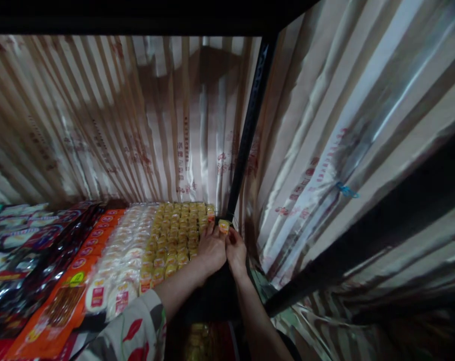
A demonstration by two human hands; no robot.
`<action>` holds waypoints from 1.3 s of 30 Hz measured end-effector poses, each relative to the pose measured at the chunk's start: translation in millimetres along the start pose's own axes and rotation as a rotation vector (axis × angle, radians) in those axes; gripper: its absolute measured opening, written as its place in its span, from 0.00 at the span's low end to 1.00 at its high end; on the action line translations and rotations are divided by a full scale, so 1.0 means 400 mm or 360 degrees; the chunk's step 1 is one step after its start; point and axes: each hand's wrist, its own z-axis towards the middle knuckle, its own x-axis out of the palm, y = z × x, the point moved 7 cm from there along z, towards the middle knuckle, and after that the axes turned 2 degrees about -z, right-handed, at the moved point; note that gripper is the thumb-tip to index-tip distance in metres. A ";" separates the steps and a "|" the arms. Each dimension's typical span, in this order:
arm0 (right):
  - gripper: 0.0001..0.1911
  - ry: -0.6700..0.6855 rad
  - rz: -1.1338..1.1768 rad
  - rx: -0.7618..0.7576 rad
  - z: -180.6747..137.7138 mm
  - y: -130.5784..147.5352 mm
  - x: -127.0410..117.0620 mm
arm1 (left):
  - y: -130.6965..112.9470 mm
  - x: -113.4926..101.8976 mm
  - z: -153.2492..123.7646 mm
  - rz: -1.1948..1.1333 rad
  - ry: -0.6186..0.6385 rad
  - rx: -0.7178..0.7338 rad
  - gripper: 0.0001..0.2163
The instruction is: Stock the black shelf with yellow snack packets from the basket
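A small yellow wrapped packet (223, 226) with a red and white label sits at the fingertips of both hands, near the back right corner of the shelf. My left hand (212, 249) reaches over the right edge of the packet rows, fingers bent and closed at the packet's lower left. Close beside it, my right hand (235, 250) is closed in a pinch at the packet's right side; its thumb is partly hidden. Left of my hands stand tight rows of similar yellow packets (173, 235).
Round white packs (117, 273), orange packs (79, 273) and dark glossy packs (35, 260) line the shelf leftward. A black post (250, 120) rises behind my hands, and a black bar (325, 250) slopes at right. Printed plastic sheeting (197, 120) hangs behind. More yellow packets (197, 343) lie below.
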 end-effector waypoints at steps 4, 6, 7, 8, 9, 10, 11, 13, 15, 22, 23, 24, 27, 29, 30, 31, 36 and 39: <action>0.23 0.0012 -0.0031 0.0040 0.042 -0.040 0.037 | 0.013 0.012 0.042 0.0093 0.0036 0.0024 0.21; 0.23 0.0027 -0.0023 0.0051 0.056 -0.056 0.055 | 0.021 0.017 0.060 0.0104 0.0034 0.0036 0.21; 0.22 0.0038 -0.0016 0.0046 0.062 -0.061 0.063 | 0.025 0.020 0.068 0.0105 0.0034 0.0034 0.21; 0.22 0.0049 -0.0012 0.0034 0.067 -0.065 0.070 | 0.029 0.023 0.076 0.0106 0.0034 0.0033 0.20; 0.21 0.0067 -0.0011 0.0018 0.072 -0.069 0.077 | 0.033 0.027 0.083 0.0108 0.0038 0.0031 0.20; 0.20 0.0088 -0.0008 -0.0002 0.077 -0.071 0.085 | 0.037 0.031 0.090 0.0113 0.0050 0.0027 0.20; 0.20 0.0106 -0.0003 -0.0019 0.082 -0.073 0.091 | 0.041 0.035 0.096 0.0117 0.0063 0.0021 0.20; 0.20 0.0130 0.0006 -0.0042 0.093 -0.078 0.103 | 0.050 0.039 0.106 0.0126 0.0060 0.0016 0.20; 0.19 0.0154 0.0016 -0.0057 0.102 -0.083 0.115 | 0.058 0.040 0.114 0.0128 0.0029 0.0023 0.20; 0.19 0.0220 -0.0014 -0.0099 0.122 -0.105 0.149 | 0.089 0.053 0.137 0.0116 0.0008 0.0049 0.19; 0.19 0.0229 -0.0032 -0.0110 0.122 -0.106 0.151 | 0.092 0.055 0.140 0.0117 0.0006 0.0047 0.19; 0.19 0.0241 -0.0055 -0.0121 0.122 -0.106 0.152 | 0.095 0.057 0.142 0.0118 0.0003 0.0039 0.19; 0.22 0.0258 -0.0123 -0.0156 0.121 -0.106 0.151 | 0.101 0.062 0.147 0.0141 0.0007 0.0031 0.19; 0.25 0.0252 -0.0132 -0.0178 0.124 -0.107 0.151 | 0.102 0.065 0.150 0.0154 0.0014 0.0038 0.19; 0.25 0.0256 -0.0124 -0.0193 0.125 -0.107 0.153 | 0.102 0.066 0.151 0.0157 0.0016 0.0043 0.19; 0.25 0.0261 -0.0113 -0.0212 0.127 -0.106 0.156 | 0.103 0.068 0.152 0.0158 0.0018 0.0043 0.19; 0.22 0.0221 -0.0104 -0.0209 0.130 -0.103 0.162 | 0.111 0.075 0.161 0.0191 0.0000 0.0037 0.18; 0.20 0.0216 -0.0098 -0.0138 0.120 -0.099 0.159 | 0.116 0.086 0.170 0.0198 0.0018 0.0035 0.18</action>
